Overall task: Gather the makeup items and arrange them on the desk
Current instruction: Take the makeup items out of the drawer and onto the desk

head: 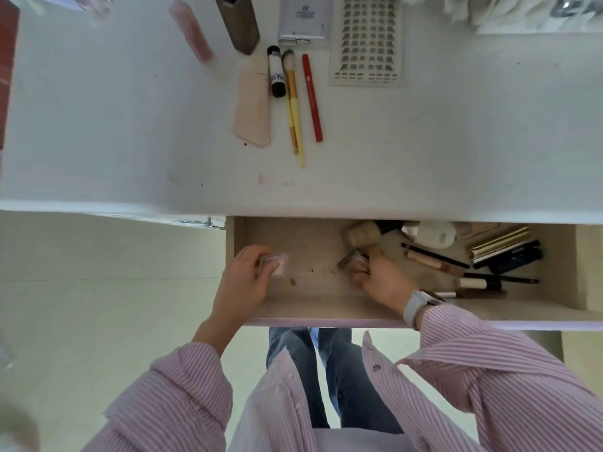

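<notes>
An open drawer [326, 308] sits below the white desk [130, 125]. Inside its left part, my left hand [243, 283] grips a small clear case with pink powder [275, 265]. My right hand [380, 280] holds a small clear brownish bottle [355, 261] near the drawer's middle. A fluffy tan brush head [362, 234] lies just above it. On the desk lie a pink pouch [253, 104], a black-and-white tube [275, 71], a yellow brush [293, 106] and a red pencil [311, 96] side by side.
The drawer's right part holds pencils [434, 256], a white case [434, 234], gold and dark blue tubes [502, 246]. Farther back on the desk stand a dark bottle [239, 22], a silver compact [305, 19], a lash tray [368, 39] and a pink tube [192, 29].
</notes>
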Available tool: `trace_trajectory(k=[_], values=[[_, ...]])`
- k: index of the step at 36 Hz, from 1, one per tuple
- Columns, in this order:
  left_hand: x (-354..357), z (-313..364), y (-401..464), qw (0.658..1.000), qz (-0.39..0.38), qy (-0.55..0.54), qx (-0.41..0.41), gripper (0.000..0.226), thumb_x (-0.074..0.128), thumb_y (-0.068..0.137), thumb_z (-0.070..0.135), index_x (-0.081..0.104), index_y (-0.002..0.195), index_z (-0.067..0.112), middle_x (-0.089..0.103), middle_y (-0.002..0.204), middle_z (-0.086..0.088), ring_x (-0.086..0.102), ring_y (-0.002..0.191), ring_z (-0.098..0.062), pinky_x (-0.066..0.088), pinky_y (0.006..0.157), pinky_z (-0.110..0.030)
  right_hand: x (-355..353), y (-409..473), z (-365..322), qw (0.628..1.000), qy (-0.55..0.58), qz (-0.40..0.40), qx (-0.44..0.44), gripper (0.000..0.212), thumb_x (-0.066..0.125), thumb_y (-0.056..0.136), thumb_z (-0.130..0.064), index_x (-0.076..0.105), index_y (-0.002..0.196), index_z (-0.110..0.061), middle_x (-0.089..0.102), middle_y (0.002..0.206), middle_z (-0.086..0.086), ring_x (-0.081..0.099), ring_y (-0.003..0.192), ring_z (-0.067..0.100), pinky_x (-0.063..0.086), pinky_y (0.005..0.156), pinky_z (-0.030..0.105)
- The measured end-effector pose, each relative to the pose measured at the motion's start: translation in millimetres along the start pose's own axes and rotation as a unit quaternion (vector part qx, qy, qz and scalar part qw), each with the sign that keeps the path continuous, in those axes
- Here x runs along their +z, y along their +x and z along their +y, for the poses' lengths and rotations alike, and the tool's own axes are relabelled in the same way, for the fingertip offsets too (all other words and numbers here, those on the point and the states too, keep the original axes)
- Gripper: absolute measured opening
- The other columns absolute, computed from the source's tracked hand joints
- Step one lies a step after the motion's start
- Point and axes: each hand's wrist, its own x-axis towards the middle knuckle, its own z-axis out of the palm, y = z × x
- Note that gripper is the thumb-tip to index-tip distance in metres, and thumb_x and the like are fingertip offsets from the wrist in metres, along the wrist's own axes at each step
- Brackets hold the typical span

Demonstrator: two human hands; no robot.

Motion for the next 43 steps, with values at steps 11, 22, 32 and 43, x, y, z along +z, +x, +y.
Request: trace_trajectory(k=[11,22,32,43], values=[[-83.8,19.1,47.6,0.933,0.270,-0.227,-0.077,0.025,0.055,0.090,0.009,0.052,0.112,0.019,0.061,0.091,0.005,0.061,0.080,-0.012,0.051,0.074,-0.024,-58.3,-33.1,-120.2,0.963,0.184,-0.017,-0.197,0.019,0.053,0.093,-0.020,0.041,0.106,-0.028,0.053,0.092,-0.018,0.052,0.081,-0.003,0.040,0.063,0.006],[-149.3,-11.3,145.3,0.943,0.270,-0.173,-0.090,0.018,0.058,0.089,0.016,0.062,0.105,0.011,0.061,0.094,0.007,0.057,0.083,-0.006,0.035,0.066,0.000,-78.5,32.7,-268.5,0.952,0.142,0.128,-0.239,0.041,0.052,0.092,-0.019,0.042,0.130,-0.013,0.055,0.121,0.007,0.053,0.107,0.021,0.043,0.088,0.029],[-161.4,-16.9,187.6,0.963,0.253,-0.077,-0.042,0.030,0.051,0.090,0.013,0.059,0.119,0.009,0.065,0.113,-0.006,0.055,0.108,-0.024,0.036,0.085,-0.021,-98.2,69.3,-300.3,0.915,-0.120,0.297,-0.247,0.048,0.046,0.090,-0.005,0.039,0.137,-0.010,0.047,0.122,0.016,0.038,0.115,0.032,0.031,0.096,0.033],[-137.6,-34.5,167.0,0.978,0.190,0.030,0.086,0.034,0.056,0.086,0.007,0.060,0.119,0.003,0.049,0.127,-0.023,0.047,0.107,-0.041,0.046,0.091,-0.049,-56.9,65.1,-260.9,0.856,-0.205,0.312,-0.357,0.048,0.058,0.077,-0.003,0.054,0.125,-0.004,0.049,0.134,0.018,0.041,0.129,0.034,0.035,0.107,0.050]])
